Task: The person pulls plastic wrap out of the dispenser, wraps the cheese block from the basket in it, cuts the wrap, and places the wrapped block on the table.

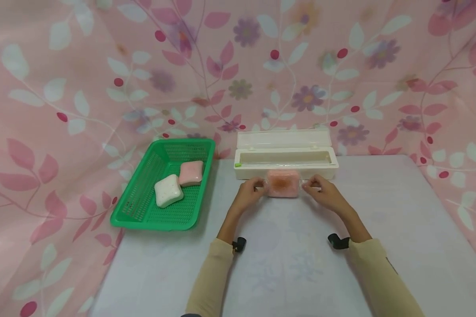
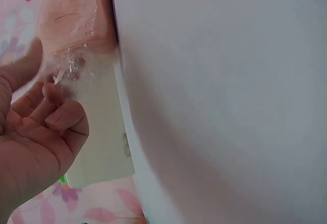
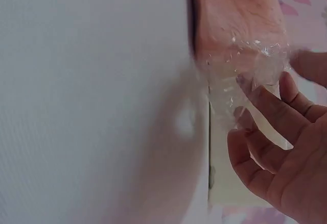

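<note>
- Pink bar [image 1: 283, 184], qty 1, brown patch on top. Head view: just R of ctr, in front of wht. box [image 1: 243, 172], lid up. L hand [image 1: 249, 192] at bar's L end, R hand [image 1: 323, 192] at R end.
- Same view, ctr-L: grn. basket [image 1: 154, 226] w/ wht. bar [image 1: 168, 190] & 2nd pink bar [image 1: 191, 173], adjacent.
- L wrist view: wrapped bar upper L; L hand at L edge, fingers bent, pinching clear film [image 2: 94, 73].
- R wrist view: bar top, R of ctr; R hand lower R, thumb & fingertips gripping film's other end.
</note>
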Tool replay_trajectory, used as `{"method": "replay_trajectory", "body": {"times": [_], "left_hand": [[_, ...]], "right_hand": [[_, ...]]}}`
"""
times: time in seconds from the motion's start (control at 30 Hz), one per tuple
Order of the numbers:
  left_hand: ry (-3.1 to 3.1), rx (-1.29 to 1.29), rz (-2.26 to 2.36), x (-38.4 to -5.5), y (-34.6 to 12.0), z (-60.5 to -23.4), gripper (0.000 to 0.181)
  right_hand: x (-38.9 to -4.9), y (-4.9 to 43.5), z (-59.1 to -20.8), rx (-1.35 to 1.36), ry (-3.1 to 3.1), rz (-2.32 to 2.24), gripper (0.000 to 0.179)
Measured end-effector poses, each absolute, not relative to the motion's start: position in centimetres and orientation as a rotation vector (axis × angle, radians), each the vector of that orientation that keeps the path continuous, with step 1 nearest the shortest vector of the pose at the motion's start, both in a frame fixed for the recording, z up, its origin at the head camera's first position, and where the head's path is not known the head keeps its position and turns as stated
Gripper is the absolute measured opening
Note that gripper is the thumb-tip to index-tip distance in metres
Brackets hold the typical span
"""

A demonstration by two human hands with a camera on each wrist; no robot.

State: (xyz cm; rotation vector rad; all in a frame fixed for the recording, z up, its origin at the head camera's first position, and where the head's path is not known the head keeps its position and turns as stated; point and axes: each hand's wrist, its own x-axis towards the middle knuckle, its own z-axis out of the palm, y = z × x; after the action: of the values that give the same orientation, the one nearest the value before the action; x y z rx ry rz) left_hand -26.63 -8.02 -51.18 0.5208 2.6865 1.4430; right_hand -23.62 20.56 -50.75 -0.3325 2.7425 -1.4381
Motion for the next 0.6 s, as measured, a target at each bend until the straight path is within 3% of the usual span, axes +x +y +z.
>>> {"method": "replay_trajectory", "body": {"times": [0.17,0.37,0.6], "left_hand": [[2.740,0.521,1.481,-27.0,-7.4,-51.4,0.016],[2.815,0.513,1.460,-27.4,-6.6,-51.1,0.018],[2.854,0.537,1.410,-27.9,-6.8,-48.6,0.012]], "right_hand": [[-24.1,19.6,-51.4,-0.389,2.773,-1.435,0.032],[-23.8,19.1,-51.1,-0.515,2.807,-1.399,0.016],[-20.1,18.4,-48.7,-0.568,2.554,-1.401,0.020]]}}
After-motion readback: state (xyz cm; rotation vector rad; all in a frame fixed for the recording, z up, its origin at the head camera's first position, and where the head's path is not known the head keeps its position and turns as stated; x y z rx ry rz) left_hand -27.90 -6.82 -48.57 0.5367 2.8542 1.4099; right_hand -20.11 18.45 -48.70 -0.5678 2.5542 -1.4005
